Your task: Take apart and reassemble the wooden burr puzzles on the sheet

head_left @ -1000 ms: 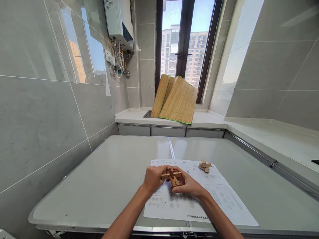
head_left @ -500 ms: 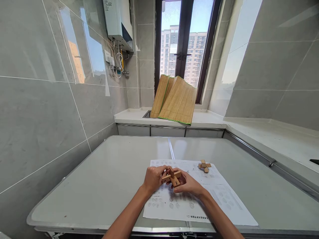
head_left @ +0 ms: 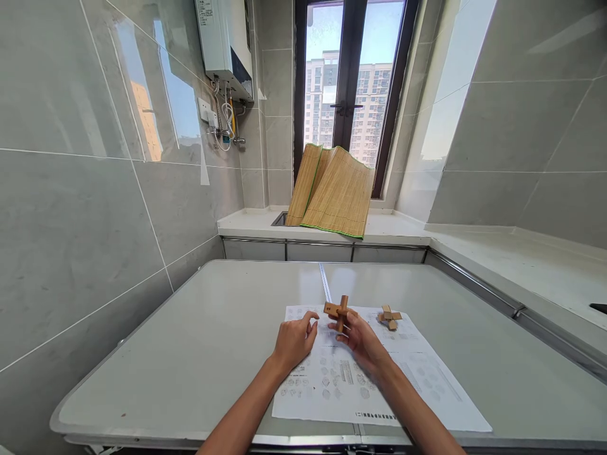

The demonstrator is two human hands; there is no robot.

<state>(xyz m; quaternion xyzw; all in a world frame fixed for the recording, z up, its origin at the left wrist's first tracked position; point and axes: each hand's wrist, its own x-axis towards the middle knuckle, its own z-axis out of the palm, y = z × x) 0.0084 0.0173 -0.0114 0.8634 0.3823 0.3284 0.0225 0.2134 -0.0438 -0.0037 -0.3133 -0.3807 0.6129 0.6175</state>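
Observation:
My right hand (head_left: 361, 341) grips a wooden burr puzzle (head_left: 342, 312) between thumb and fingers, raised over the paper sheet. One of its bars points up and another juts left, with a dark mark near its end. To the left of it is my left hand (head_left: 296, 341), fingers curled and a small gap between thumb and index fingertips. Nothing shows in that gap, and the hand is apart from the puzzle. A second wooden piece of crossed bars (head_left: 389, 317) lies on the sheet, right of my right hand. The printed paper sheet (head_left: 379, 392) carries small drawings and text.
The sheet lies on a pale folding table (head_left: 190, 354) with a centre seam. Behind it, a bamboo mat (head_left: 339, 196) leans on the white ledge (head_left: 256, 220) below the window. A metal rail (head_left: 474, 281) runs along the right side. Tiled walls stand on both sides.
My left hand has let go of the puzzle and drawn slightly left. My right hand has lifted and turned the puzzle, so one bar now stands upright.

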